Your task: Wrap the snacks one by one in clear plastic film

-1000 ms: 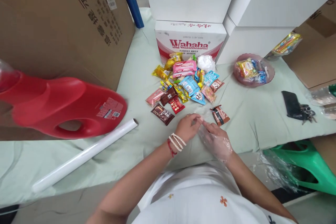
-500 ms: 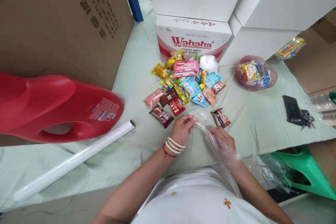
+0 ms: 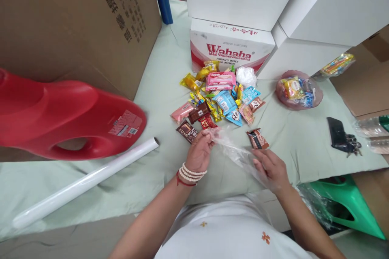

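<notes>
My left hand point(image 3: 199, 151), with bead bracelets at the wrist, pinches one end of a thin clear plastic glove or bag point(image 3: 234, 151). My right hand point(image 3: 272, 168) grips the other end, and the film is stretched between them above the pale green cloth point(image 3: 158, 89). Just beyond lies a heap of wrapped snacks point(image 3: 219, 97), with a brown cocoa packet point(image 3: 187, 130) near my left fingers and another brown packet point(image 3: 257, 139) near my right hand.
A red jug point(image 3: 69, 119) lies on its side at left, beside a white roll point(image 3: 85, 182). A big cardboard box point(image 3: 75, 20), a Wahaha carton point(image 3: 231, 48) and white boxes stand behind. A pink bowl of snacks point(image 3: 299, 89), a phone with keys point(image 3: 342, 135) and a green stool point(image 3: 349, 202) are at right.
My right hand has slid out of the clear film that covered it. Both hands have drawn apart, my left moving left and up, and the film now stretches between them.
</notes>
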`<state>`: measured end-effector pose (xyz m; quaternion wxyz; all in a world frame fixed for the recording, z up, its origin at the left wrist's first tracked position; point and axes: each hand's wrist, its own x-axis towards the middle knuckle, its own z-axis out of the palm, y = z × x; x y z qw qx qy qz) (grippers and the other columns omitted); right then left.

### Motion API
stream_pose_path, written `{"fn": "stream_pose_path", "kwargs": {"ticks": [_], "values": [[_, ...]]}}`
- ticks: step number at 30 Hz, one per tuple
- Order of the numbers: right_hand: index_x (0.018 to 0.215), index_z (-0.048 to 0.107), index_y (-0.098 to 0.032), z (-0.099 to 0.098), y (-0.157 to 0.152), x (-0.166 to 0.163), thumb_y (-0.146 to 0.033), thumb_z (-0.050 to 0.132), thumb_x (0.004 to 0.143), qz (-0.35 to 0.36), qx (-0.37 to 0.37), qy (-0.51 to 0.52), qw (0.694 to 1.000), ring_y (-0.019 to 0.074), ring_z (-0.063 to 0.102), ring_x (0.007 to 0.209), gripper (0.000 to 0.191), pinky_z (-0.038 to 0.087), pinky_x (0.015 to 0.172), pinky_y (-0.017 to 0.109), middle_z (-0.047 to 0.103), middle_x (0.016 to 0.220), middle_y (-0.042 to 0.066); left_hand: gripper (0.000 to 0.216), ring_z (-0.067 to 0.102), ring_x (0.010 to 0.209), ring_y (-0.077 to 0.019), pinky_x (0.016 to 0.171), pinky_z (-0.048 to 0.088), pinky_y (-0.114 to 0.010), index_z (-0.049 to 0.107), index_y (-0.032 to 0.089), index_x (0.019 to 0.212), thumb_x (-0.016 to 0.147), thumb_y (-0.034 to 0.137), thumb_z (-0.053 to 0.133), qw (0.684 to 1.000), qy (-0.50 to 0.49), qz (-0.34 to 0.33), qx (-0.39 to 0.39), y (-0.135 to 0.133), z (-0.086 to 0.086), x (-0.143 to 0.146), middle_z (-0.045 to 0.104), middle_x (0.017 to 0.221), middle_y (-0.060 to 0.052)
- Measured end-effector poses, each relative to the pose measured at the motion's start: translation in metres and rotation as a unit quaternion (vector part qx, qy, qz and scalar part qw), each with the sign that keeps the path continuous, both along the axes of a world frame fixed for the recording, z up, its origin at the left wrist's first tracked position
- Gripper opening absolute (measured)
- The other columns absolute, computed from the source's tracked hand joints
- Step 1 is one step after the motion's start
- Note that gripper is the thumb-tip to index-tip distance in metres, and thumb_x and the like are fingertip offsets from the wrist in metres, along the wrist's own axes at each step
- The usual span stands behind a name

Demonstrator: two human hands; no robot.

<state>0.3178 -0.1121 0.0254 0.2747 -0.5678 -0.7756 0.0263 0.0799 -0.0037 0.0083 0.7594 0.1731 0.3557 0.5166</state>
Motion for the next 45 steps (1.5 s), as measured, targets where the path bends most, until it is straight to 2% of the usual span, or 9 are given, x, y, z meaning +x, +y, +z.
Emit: {"fn": "stream_pose_path", "kwargs": {"ticks": [5, 9, 15, 18, 22, 28, 32, 38, 45], "values": [[0.128, 0.066, -0.023, 0.012, -0.008, 0.024, -0.037, 0.047, 0.104, -0.084, -0.054, 0.175, 0.980, 0.0232, 0.066, 0.090, 0.034, 0.054, 0.080, 0.037, 0.070, 0.104, 0.011, 0.010, 0.060, 0.131, -0.0333, 0.094, 0.054, -0.053, 0.063, 0.025, 0.085, 0.082, 0.030, 0.070, 0.981, -0.187, -0.059, -0.003, -0.008, 0.030, -0.023, 0.071, 0.130, -0.003], [0.127, 0.065, -0.024, 0.015, 0.006, 0.017, -0.051, 0.034, 0.106, -0.141, -0.100, 0.411, 0.895, 0.0245, 0.066, 0.103, 0.047, 0.056, 0.086, 0.041, 0.068, 0.119, 0.013, 0.012, 0.060, 0.130, -0.0394, 0.094, 0.053, -0.060, 0.066, 0.027, 0.083, 0.081, 0.037, 0.072, 0.963, -0.245, -0.110, 0.020, -0.014, 0.047, -0.034, 0.066, 0.140, 0.000], [0.144, 0.056, -0.026, 0.021, 0.032, -0.023, -0.073, 0.068, 0.081, 0.033, -0.365, 0.445, 0.817, 0.0256, 0.069, 0.098, 0.080, 0.057, 0.081, 0.038, 0.070, 0.122, 0.012, 0.017, 0.049, 0.143, -0.0359, 0.111, 0.043, -0.062, 0.062, 0.023, 0.079, 0.082, 0.033, 0.075, 0.970, -0.205, -0.104, 0.072, -0.013, 0.039, -0.037, 0.065, 0.140, -0.005], [0.115, 0.072, -0.021, 0.028, 0.031, -0.027, -0.060, 0.071, 0.085, -0.038, -0.320, 0.361, 0.875, 0.0194, 0.064, 0.072, 0.049, 0.053, 0.065, 0.030, 0.071, 0.088, 0.006, 0.017, 0.061, 0.130, -0.0258, 0.106, 0.051, -0.046, 0.062, 0.024, 0.089, 0.083, 0.030, 0.077, 0.990, -0.121, -0.031, 0.059, -0.009, 0.025, -0.040, 0.073, 0.124, -0.005], [0.103, 0.072, -0.022, 0.041, 0.001, -0.008, -0.036, 0.067, 0.092, -0.098, -0.100, 0.169, 0.976, 0.0222, 0.065, 0.087, 0.018, 0.054, 0.079, 0.034, 0.069, 0.094, 0.008, 0.034, 0.073, 0.087, -0.0142, 0.078, 0.060, -0.029, 0.059, 0.026, 0.097, 0.077, 0.035, 0.084, 0.998, -0.047, 0.035, -0.021, -0.009, 0.008, -0.042, 0.074, 0.096, 0.003], [0.111, 0.075, -0.024, 0.068, -0.049, 0.033, -0.044, 0.062, 0.095, 0.026, -0.409, 0.045, 0.911, 0.0264, 0.072, 0.100, 0.029, 0.059, 0.087, 0.036, 0.075, 0.113, 0.012, 0.048, 0.068, 0.063, -0.0101, 0.057, 0.055, -0.021, 0.050, 0.023, 0.088, 0.071, 0.053, 0.083, 0.993, 0.078, 0.055, -0.068, -0.016, 0.003, -0.033, 0.068, 0.083, 0.005], [0.117, 0.073, -0.023, 0.083, -0.021, 0.039, -0.058, 0.058, 0.095, -0.101, -0.381, 0.140, 0.908, 0.0245, 0.070, 0.096, 0.044, 0.058, 0.085, 0.034, 0.075, 0.111, 0.011, 0.051, 0.069, 0.060, -0.0118, 0.052, 0.052, -0.021, 0.048, 0.024, 0.089, 0.073, 0.063, 0.075, 0.982, 0.164, 0.073, -0.060, -0.019, 0.002, -0.031, 0.066, 0.085, 0.004], [0.101, 0.074, -0.018, 0.034, 0.043, -0.016, -0.080, 0.054, 0.084, -0.138, -0.464, 0.278, 0.830, 0.0136, 0.051, 0.058, 0.067, 0.041, 0.050, 0.026, 0.069, 0.080, 0.005, 0.042, 0.065, 0.058, -0.0115, 0.051, 0.054, -0.024, 0.049, 0.025, 0.092, 0.085, 0.064, 0.063, 0.967, 0.240, 0.080, -0.002, -0.027, -0.013, -0.034, 0.064, 0.087, 0.003], [0.082, 0.072, -0.015, -0.009, 0.046, -0.051, -0.061, 0.086, 0.066, -0.050, -0.509, 0.424, 0.747, 0.0118, 0.052, 0.065, 0.051, 0.039, 0.062, 0.025, 0.065, 0.072, 0.000, 0.038, 0.060, 0.062, -0.0109, 0.050, 0.051, -0.020, 0.050, 0.025, 0.091, 0.090, 0.061, 0.060, 0.959, 0.270, 0.078, 0.032, -0.031, -0.020, -0.043, 0.061, 0.088, 0.002]]}}
